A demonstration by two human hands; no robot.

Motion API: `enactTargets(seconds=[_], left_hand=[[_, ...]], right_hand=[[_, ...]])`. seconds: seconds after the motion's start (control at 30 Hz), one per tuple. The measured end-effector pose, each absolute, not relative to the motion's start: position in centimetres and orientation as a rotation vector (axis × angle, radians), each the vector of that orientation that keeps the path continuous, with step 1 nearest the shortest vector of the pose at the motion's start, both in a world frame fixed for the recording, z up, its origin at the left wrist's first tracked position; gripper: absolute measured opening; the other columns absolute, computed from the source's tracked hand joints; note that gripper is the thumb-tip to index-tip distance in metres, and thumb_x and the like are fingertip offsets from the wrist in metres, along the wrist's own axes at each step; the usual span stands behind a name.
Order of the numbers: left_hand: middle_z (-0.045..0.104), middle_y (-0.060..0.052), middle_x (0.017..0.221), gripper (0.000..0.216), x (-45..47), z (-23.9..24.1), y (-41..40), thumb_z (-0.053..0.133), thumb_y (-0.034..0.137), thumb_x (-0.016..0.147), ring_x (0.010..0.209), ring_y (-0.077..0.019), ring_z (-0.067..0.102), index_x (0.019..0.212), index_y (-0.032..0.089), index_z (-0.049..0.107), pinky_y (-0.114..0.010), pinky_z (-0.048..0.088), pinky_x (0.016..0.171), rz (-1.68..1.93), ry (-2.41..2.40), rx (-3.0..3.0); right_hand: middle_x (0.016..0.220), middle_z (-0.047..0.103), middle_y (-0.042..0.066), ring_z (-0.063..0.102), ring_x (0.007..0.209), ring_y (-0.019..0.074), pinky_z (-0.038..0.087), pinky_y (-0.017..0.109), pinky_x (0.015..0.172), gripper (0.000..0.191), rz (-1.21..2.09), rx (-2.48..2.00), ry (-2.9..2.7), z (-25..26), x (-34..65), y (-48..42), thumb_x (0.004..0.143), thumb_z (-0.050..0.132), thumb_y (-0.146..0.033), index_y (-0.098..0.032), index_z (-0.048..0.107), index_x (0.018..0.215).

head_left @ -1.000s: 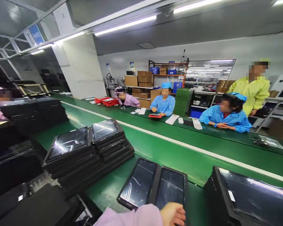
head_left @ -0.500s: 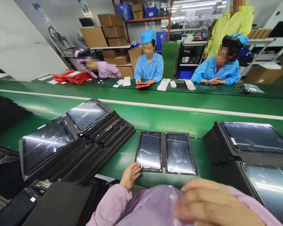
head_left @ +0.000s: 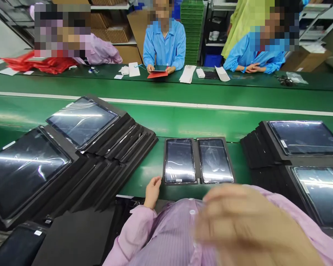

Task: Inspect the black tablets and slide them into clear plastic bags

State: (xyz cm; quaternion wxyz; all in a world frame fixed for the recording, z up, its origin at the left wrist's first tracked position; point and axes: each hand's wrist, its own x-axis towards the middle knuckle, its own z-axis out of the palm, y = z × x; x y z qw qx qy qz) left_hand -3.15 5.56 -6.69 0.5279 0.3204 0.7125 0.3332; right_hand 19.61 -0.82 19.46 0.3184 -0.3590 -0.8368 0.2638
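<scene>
Two dark tablet-like screens, a left screen (head_left: 180,159) and a right screen (head_left: 215,159), lie side by side in a black foam tray (head_left: 197,173) on the green work surface. Beside the tray's lower left edge is my left hand (head_left: 152,190), fingers slightly bent and holding nothing I can see. Whether its fingertips touch the tray is unclear. My right hand (head_left: 246,221) looms close to the camera in front of my body, its fingers smeared by motion. No object shows in it.
A tilted stack of black trays (head_left: 119,147) with screens on top leans at left. Another tray stack (head_left: 256,151) stands at right. Across the green line (head_left: 205,92), co-workers sit; one person holds a tablet over a red sheet (head_left: 157,74). Red bags (head_left: 52,64) lie far left.
The view has tipped downward and come closer. My left hand has drawn off the tray's corner to just beside it, its fingers more bent. My right hand looms larger, still blurred.
</scene>
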Motion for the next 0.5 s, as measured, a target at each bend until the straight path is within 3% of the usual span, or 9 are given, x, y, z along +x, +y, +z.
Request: enactTargets(seconds=[0.1,0.2,0.33,0.5], left_hand=[[0.066,-0.003,0.077,0.014,-2.6,-7.4,7.3,0.059,0.007,0.063,0.092,-0.0239,0.060,0.064,0.021,0.064,-0.034,0.040,0.094,0.802,1.683,0.933],[0.065,-0.004,0.083,0.017,-1.9,-8.1,9.3,0.058,0.007,0.061,0.097,-0.0237,0.058,0.063,0.024,0.063,-0.033,0.038,0.097,0.791,1.645,1.079],[0.058,-0.002,0.074,0.011,-1.5,-9.3,11.3,0.061,0.014,0.059,0.081,-0.0227,0.058,0.058,0.024,0.058,-0.037,0.044,0.089,0.737,1.620,1.216],[0.051,0.002,0.065,0.011,-2.2,-10.9,12.0,0.060,0.022,0.059,0.065,-0.0192,0.053,0.056,0.024,0.050,-0.037,0.048,0.074,0.659,1.594,1.318]], right_hand=[[0.099,0.072,0.002,0.067,0.088,0.0161,0.053,0.030,0.084,0.033,0.575,-1.219,-2.064,14.5,21.1,3.4,0.092,0.043,-0.026,-0.022,0.056,0.122],[0.101,0.071,0.003,0.067,0.090,0.0159,0.051,0.029,0.084,0.031,0.736,-1.805,-1.789,7.9,22.7,8.2,0.089,0.045,-0.021,-0.019,0.061,0.115],[0.108,0.069,0.006,0.061,0.103,0.0198,0.045,0.033,0.092,0.028,0.792,-2.185,-1.678,0.6,23.4,13.3,0.086,0.047,-0.013,-0.018,0.067,0.104],[0.116,0.063,0.013,0.051,0.111,0.0282,0.040,0.043,0.092,0.027,0.725,-2.305,-1.704,-3.9,22.5,17.5,0.085,0.051,-0.015,-0.015,0.067,0.107]])
